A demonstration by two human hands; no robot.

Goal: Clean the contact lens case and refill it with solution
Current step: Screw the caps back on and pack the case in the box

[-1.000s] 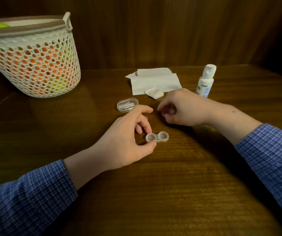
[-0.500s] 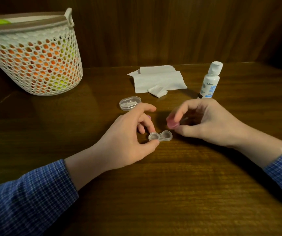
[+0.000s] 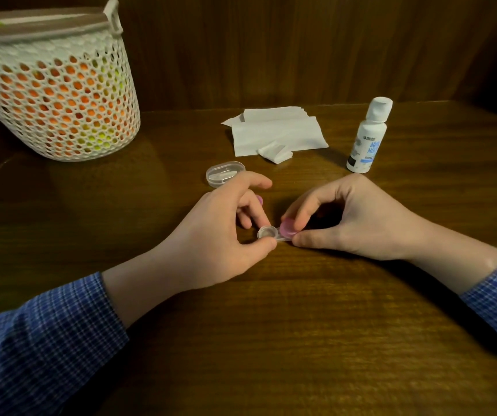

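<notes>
Dark wood table (image 3: pixel 301 340), wood panel wall behind. Lens case (image 3: pixel 268 233) being pinched at left well by left hand (image 3: pixel 217 235), thumb and fingers clamped on it. Pink cap (image 3: pixel 287 229) being held on right well by right hand (image 3: pixel 352 217), fingers curled round it. Solution bottle (image 3: pixel 367 139) standing capped behind right hand; tissues (image 3: pixel 277 133), clear box (image 3: pixel 224 173), basket (image 3: pixel 55 94) lying farther back.

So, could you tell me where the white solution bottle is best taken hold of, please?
Probably round the straight middle of the white plastic solution bottle, below its narrower cap. It stands upright behind the right hand, so come in level from its open right side; the white paper tissues lie to its left.
</notes>
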